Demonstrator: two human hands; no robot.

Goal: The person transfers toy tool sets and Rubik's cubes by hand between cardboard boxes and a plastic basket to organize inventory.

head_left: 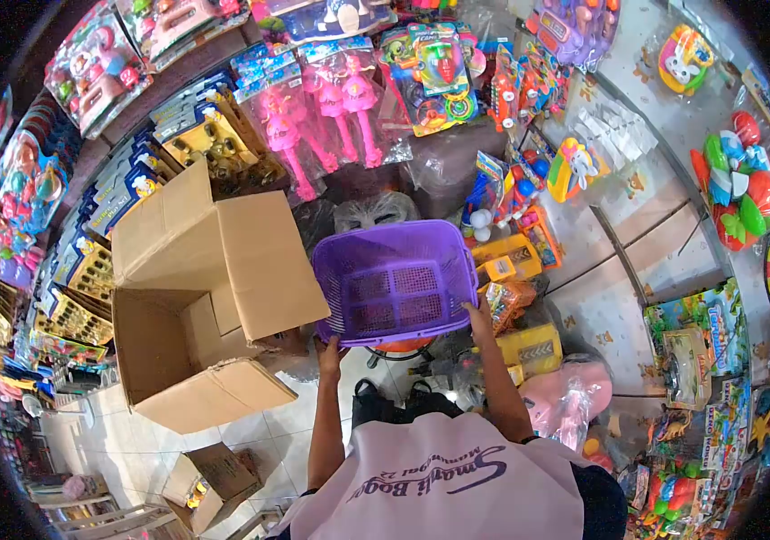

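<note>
Both hands were on the purple basket (396, 281), held up in front of the chest, centre of the scene. Left hand (329, 347) gripped the near-left bottom corner, right hand (478, 317) gripped the near-right rim; a hand at each near corner kept it level, and the two arms shared the load. The basket was tilted so its open top faced the camera, the slotted bottom fully visible, nothing seen inside. It sat in the air, resting on nothing, its left edge just beside the flap of the big cardboard box (205, 297). That box stood open to the left, flaps folded out, interior looking bare from this angle, probably parked there for easy reach. A smaller open carton (207, 481) lay on the tiled floor (146, 432), near left, with some items in it. Beyond the basket, packaged toys hung on the far wall; the pink flamingo toys (326, 108) were in bags straight ahead. To the right was a pile of boxed toys including a yellow toy truck (509, 259), just beside the basket's right side. Under the basket was a stool or stand, mostly hidden, so I couldn't tell which.
</note>
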